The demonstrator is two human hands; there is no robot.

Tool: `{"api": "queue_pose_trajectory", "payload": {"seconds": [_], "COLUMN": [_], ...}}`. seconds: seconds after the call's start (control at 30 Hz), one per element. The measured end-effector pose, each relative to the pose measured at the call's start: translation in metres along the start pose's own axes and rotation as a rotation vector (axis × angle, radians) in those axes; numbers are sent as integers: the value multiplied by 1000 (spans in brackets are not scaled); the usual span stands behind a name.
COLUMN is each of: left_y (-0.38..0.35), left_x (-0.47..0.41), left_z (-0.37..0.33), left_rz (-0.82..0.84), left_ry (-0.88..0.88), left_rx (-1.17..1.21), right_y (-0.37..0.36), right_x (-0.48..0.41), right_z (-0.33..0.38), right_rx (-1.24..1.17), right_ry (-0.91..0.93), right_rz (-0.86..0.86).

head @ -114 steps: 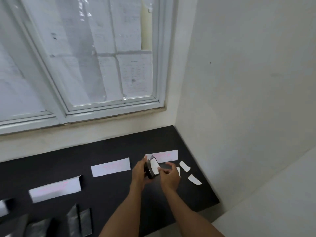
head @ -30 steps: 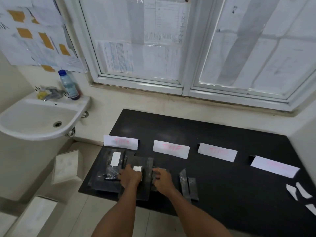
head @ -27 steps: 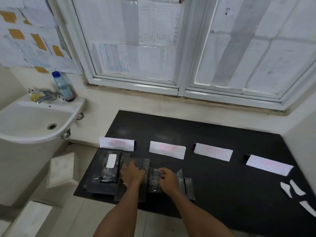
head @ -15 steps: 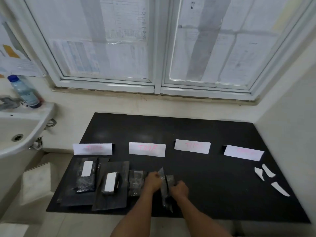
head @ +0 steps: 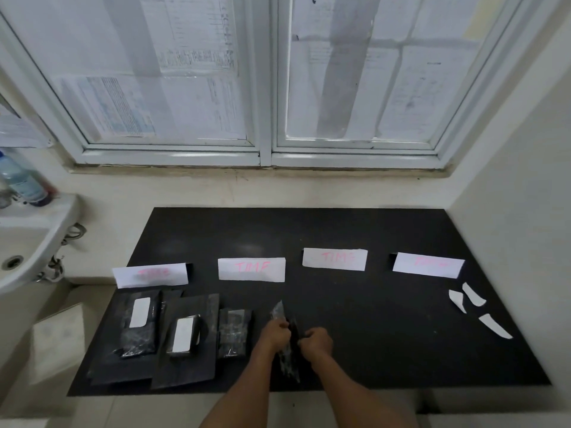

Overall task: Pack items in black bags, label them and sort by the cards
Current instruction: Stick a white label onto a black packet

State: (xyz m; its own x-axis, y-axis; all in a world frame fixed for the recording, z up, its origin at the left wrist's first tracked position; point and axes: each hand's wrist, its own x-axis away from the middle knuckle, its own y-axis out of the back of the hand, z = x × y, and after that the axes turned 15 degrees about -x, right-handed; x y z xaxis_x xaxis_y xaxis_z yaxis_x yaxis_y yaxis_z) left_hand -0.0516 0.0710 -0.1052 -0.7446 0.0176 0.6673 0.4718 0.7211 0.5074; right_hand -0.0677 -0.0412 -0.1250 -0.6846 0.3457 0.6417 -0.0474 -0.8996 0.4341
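Observation:
On the black table [head: 355,230], my left hand [head: 276,334] and my right hand [head: 315,340] both grip one narrow black bag [head: 289,362] near the front edge, its top corner sticking up between them. To the left lie two black bags with white labels [head: 139,312] [head: 183,335] and an unlabelled packed black bag [head: 233,333]. Several white cards with pink writing stand in a row: far left [head: 150,274], second [head: 251,269], third [head: 335,258], far right [head: 428,264]. What the held bag contains is hidden.
Three loose white label pieces [head: 474,307] lie at the table's right side. A white sink [head: 27,242] with a plastic bottle [head: 21,177] hangs at the left. A papered window [head: 265,81] is behind, and a wall closes the right side.
My hands left the labelled bags at the left and took hold of the narrow black bag further right. My view swung right, centring the table.

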Motion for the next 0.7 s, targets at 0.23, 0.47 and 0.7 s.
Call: {"api": "queue_pose_trajectory", "payload": {"seconds": [0.23, 0.47, 0.7], "left_y": [-4, -28, -92], "left_x": [8, 7, 6], "left_z": [-20, -87, -196], "left_rz": [-47, -170, -127], "left_ry": [1, -57, -200], "left_rx": [33, 95, 76], "right_y": [18, 89, 211], "right_x": [5, 0, -32], "right_z": [2, 15, 1], "right_rx": [-72, -236, -319], "right_ry": [71, 168, 172], "right_rz": [52, 34, -123]}}
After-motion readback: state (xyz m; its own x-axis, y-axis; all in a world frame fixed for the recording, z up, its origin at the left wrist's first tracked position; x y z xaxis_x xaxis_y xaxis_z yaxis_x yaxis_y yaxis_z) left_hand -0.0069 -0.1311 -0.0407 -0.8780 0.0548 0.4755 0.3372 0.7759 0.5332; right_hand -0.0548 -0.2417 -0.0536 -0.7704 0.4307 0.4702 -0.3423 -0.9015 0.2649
